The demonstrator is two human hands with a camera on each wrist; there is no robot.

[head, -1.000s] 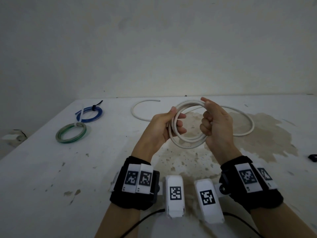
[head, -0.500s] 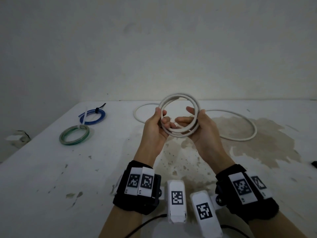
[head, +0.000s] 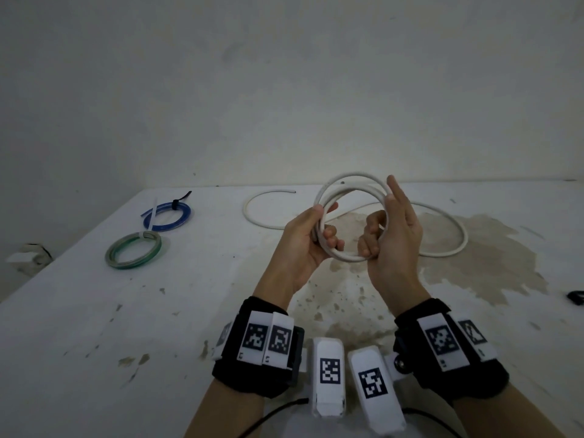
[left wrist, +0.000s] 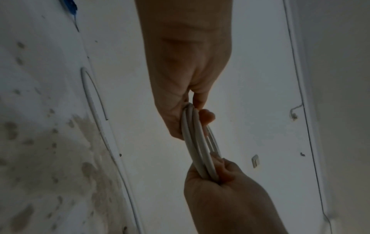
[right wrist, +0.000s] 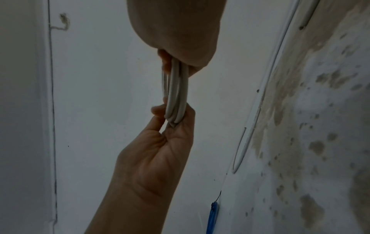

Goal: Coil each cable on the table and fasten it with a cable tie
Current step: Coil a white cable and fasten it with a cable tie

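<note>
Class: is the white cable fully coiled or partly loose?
Partly loose: the white cable has loops in both hands, but its tail lies uncoiled on the table.

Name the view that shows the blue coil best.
Head view: the whole blue coil lies on the table, black tie visible. The right wrist view catches only a blue sliver; the left wrist view, a corner scrap.

place: bare workroom, kind uncertain | surface: stained white table [head: 94, 327] pushed into a corner | behind table: plain scuffed pale wall [head: 284, 90] | on table, far left: tied blue cable coil [head: 167, 214], green cable coil [head: 133, 250] just nearer
</note>
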